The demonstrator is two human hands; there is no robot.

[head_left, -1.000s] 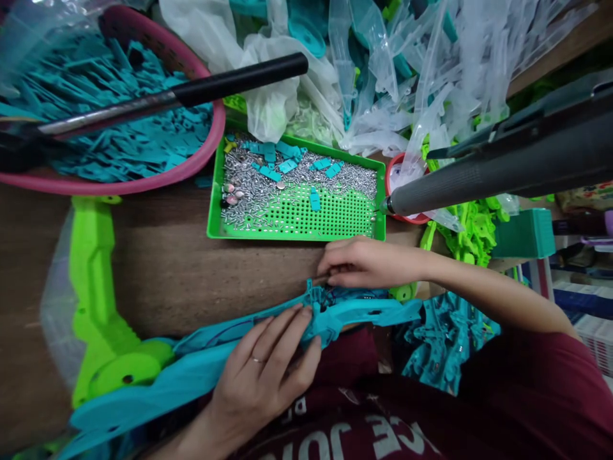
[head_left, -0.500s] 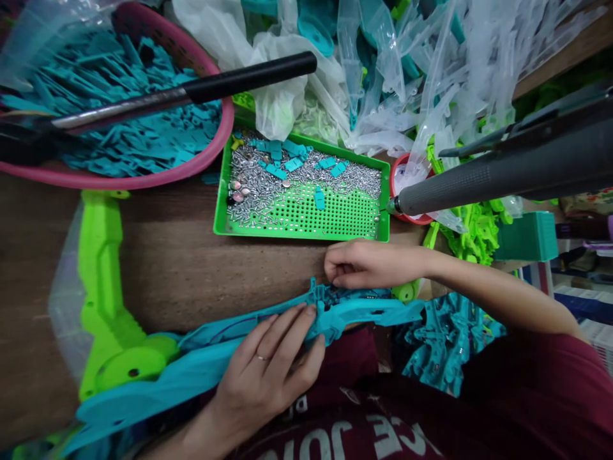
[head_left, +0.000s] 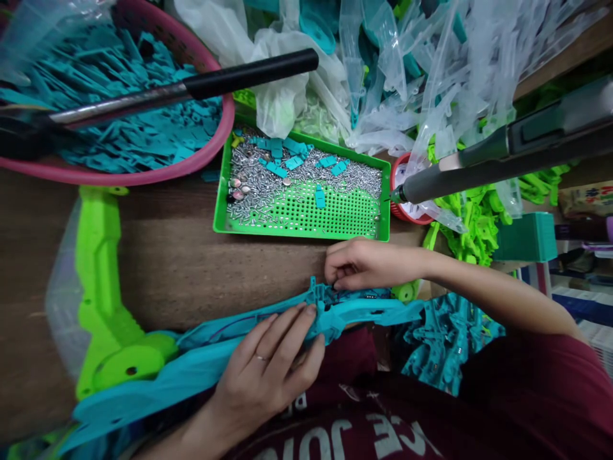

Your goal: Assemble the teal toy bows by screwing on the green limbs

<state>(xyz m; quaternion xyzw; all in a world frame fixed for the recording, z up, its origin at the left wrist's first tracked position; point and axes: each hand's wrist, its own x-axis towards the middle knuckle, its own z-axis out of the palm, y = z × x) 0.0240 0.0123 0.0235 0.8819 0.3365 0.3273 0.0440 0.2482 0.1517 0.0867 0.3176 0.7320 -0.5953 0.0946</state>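
A long teal plastic toy part (head_left: 201, 358) lies along the near edge of the brown table (head_left: 182, 262), across my lap. My left hand (head_left: 268, 370) lies on its middle with the fingers flat and the thumb under the edge, holding it down. My right hand (head_left: 364, 263) is curled in a pinch at the part's ribbed centre; what its fingertips hold is too small to make out. Just beyond sits a green perforated tray (head_left: 301, 220) heaped with small silver screws and a few teal clips.
A pink basket (head_left: 143, 169) of teal pieces stands far left with a black-handled rod (head_left: 191, 86) across it. A grey powered screwdriver (head_left: 498, 160) hangs at right over a red cup (head_left: 400, 211). Bright green toy parts (head_left: 100, 287) lie left; clear bags pile up behind.
My right hand's fingers have shifted slightly on the part's centre. The hanging screwdriver has swung a little at right. My left hand stays put.
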